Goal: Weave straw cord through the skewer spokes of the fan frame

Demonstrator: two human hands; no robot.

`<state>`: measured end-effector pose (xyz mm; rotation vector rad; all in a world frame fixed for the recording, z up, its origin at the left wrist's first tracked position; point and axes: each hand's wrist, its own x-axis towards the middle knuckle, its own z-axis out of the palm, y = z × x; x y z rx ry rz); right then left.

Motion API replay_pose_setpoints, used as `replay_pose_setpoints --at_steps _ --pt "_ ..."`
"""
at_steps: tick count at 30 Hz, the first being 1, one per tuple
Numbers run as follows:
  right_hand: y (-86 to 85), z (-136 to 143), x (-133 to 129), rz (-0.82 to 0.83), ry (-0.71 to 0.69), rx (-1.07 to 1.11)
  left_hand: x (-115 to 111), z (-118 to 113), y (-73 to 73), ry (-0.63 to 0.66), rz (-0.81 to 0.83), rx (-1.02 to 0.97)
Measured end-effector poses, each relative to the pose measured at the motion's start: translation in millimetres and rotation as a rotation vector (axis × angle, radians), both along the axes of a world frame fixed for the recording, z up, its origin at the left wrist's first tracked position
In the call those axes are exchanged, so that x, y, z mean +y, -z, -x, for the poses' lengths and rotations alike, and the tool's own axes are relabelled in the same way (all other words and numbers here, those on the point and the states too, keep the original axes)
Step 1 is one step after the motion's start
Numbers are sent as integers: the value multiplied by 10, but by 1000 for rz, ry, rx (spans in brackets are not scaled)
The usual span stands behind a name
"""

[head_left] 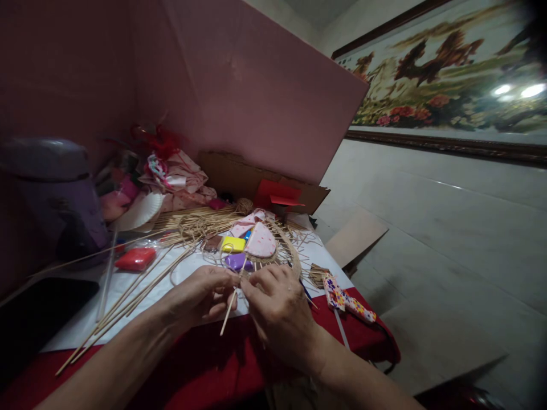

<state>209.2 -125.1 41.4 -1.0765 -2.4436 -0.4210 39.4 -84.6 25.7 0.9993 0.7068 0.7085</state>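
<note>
My left hand (pixel 209 291) is closed, its thumb and fingertips pinched at a thin wooden stick (pixel 228 314) that slants down towards me. Beside it my right hand (pixel 280 302) is curled over the near edge of a stick-and-twine frame (pixel 294 259), thumb against the same stick. This frame has sticks spreading out like spokes and a curved band of woven twine. A pink dotted fabric half-round (pixel 261 241) lies on its middle. Just beyond my fingertips are a purple packet (pixel 238 262) and a yellow packet (pixel 233 245). My fingers hide the exact grip point.
Long loose sticks (pixel 128 299) lie at left, near a red packet (pixel 137 259), a dark phone-like slab (pixel 47 307) and a purple bottle (pixel 60 199). A floral-covered glue gun (pixel 348 299) rests at the right table edge. Cardboard (pixel 226 171) and a pink panel (pixel 256 85) stand behind.
</note>
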Motion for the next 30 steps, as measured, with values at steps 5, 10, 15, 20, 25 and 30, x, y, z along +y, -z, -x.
replay_pose_setpoints --at_steps 5,10,15,20,25,30 --pt "4 -18 -28 24 -18 68 9 5 12 -17 -7 26" --pt "-10 -25 -51 47 -6 105 6 -8 -4 -48 20 27" --pt "-28 -2 -35 9 -4 -29 13 -26 13 -70 42 11" --pt "-39 36 -33 -56 25 -140 -4 -30 23 -51 23 -36" --pt "-61 77 -40 -130 29 -207 -20 -36 1 -59 23 -34" --pt "-75 50 -46 -77 -11 -151 3 -26 20 -55 23 -19"
